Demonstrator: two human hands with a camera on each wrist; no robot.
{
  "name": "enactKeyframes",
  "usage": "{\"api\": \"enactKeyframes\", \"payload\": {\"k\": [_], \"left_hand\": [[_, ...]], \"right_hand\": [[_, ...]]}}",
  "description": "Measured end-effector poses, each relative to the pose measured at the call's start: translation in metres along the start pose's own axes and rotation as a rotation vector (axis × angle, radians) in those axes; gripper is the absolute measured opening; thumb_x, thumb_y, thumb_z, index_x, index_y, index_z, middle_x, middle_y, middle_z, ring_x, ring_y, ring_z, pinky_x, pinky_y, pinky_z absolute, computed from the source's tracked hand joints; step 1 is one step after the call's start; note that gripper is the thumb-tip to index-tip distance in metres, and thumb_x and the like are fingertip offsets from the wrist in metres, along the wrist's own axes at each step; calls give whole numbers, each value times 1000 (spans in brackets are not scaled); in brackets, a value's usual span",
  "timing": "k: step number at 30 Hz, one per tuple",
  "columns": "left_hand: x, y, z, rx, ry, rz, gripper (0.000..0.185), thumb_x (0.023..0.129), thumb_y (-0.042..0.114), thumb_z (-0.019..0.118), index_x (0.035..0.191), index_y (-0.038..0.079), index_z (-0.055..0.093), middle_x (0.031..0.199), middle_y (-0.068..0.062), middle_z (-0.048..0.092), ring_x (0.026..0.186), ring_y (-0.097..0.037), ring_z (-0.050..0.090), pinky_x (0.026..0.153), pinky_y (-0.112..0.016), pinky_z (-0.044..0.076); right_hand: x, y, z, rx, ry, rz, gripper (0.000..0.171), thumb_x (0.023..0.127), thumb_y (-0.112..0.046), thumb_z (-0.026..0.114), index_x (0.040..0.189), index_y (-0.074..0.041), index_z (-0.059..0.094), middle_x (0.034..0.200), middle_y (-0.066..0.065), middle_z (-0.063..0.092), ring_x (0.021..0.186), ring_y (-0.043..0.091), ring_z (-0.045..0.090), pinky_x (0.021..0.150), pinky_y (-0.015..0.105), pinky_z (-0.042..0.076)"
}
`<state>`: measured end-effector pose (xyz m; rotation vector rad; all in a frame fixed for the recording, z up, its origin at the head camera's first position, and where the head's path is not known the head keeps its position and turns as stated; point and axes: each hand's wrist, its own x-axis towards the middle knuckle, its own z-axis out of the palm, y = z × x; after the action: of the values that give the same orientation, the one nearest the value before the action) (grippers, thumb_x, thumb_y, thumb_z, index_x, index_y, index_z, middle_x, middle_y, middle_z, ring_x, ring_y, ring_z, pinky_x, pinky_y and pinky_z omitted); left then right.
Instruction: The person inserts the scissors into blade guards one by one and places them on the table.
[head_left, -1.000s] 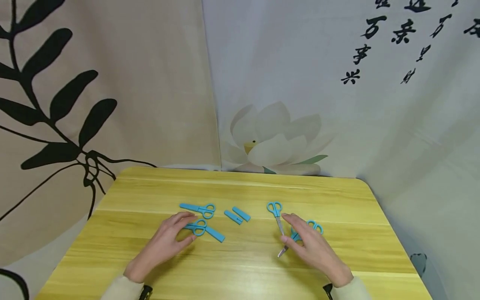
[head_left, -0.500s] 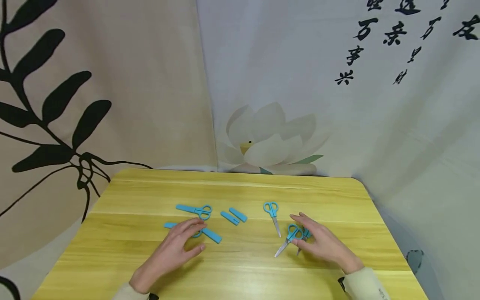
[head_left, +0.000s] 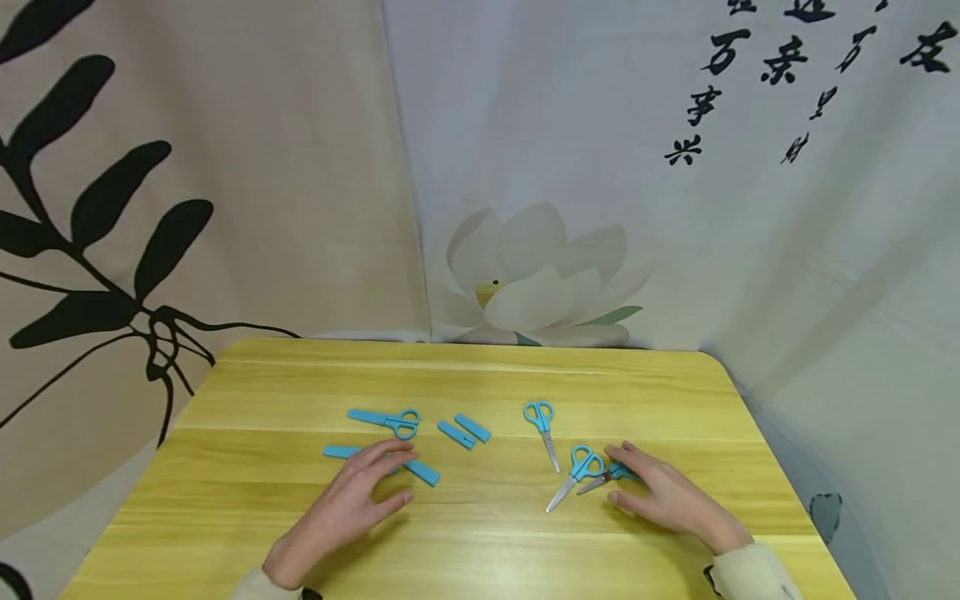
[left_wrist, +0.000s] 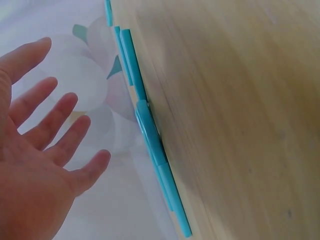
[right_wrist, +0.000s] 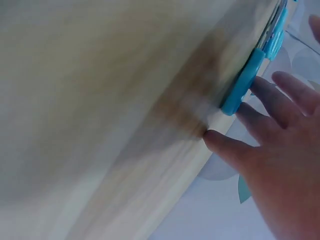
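My right hand [head_left: 667, 493] lies relaxed at the blue handle of a pair of scissors [head_left: 600, 480]; its fingertips reach that handle [right_wrist: 243, 85] in the right wrist view, the thumb down at the tabletop. Left of these are bare-bladed scissors [head_left: 579, 475] with blue loops, and farther back another bare pair [head_left: 545, 429]. My left hand [head_left: 356, 496] hovers with spread fingers over sheathed blue scissors [head_left: 340, 452], hiding their handle. A blue blade cover [head_left: 422, 473] sticks out beyond its fingers. The left wrist view shows the left palm [left_wrist: 40, 185] holding nothing.
Behind the left hand lies a second sheathed pair of scissors [head_left: 381, 418]. Two loose blue blade covers [head_left: 456, 435] [head_left: 473, 427] sit side by side mid-table. The wooden table [head_left: 480, 542] meets printed curtains [head_left: 322, 208] at its back edge.
My right hand has moved right, and the scissors beside it have been separated and turned on the table. My left hand has shifted slightly right over the sheathed pair.
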<state>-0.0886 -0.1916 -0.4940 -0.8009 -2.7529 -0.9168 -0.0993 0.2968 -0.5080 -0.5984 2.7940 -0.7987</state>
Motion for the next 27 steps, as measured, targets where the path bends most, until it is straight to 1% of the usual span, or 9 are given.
{"api": "enactKeyframes", "payload": {"k": [6,10,14,18,22,24,27], "left_hand": [[2,1,2,-15,-28,-18,50,87,19,86,133,9,69,143,-9,60,135,-36,52,106,-64,43],[2,1,1,-12,-33,-29,50,87,19,86,133,9,69,143,-9,60,135,-36,52,106,-64,43],[3,1,1,-5,-32,-19,50,87,19,87,132,9,69,142,-9,61,134,-36,53,106,-63,44],[4,-1,1,-11,-42,-19,50,87,19,86,132,10,69,142,-9,60,133,-36,54,106,-63,44],[7,-4,2,-41,-80,-45,50,89,17,84,135,10,67,144,-9,59,135,-37,52,107,-64,43],[9,-7,2,-51,-104,-53,51,90,17,83,137,10,66,146,-10,58,136,-37,51,108,-63,43],[13,-11,3,-67,-145,-39,51,91,16,82,138,8,64,147,-12,57,137,-36,51,109,-59,44]], "right_hand": [[-11,2,0,-57,45,-1,59,95,-38,77,141,-4,62,147,18,57,145,49,37,108,70,38],[-7,5,2,-87,93,-18,58,90,-33,83,138,-6,65,145,18,58,142,45,43,107,67,42],[-3,11,1,-126,118,-67,50,87,-27,86,131,-8,69,137,16,63,133,41,55,104,59,47],[-1,16,-4,-131,104,-139,35,88,-20,85,120,-10,74,125,6,66,115,29,64,94,48,55],[2,20,-8,-100,80,-189,20,92,-15,81,111,-16,76,115,-4,65,102,17,64,85,38,58],[2,22,-7,-89,81,-206,18,92,-13,80,108,-19,75,112,-6,65,99,14,63,83,36,58],[2,22,-6,-83,90,-213,18,92,-10,80,106,-20,74,110,-7,64,96,11,62,80,33,58]]}}
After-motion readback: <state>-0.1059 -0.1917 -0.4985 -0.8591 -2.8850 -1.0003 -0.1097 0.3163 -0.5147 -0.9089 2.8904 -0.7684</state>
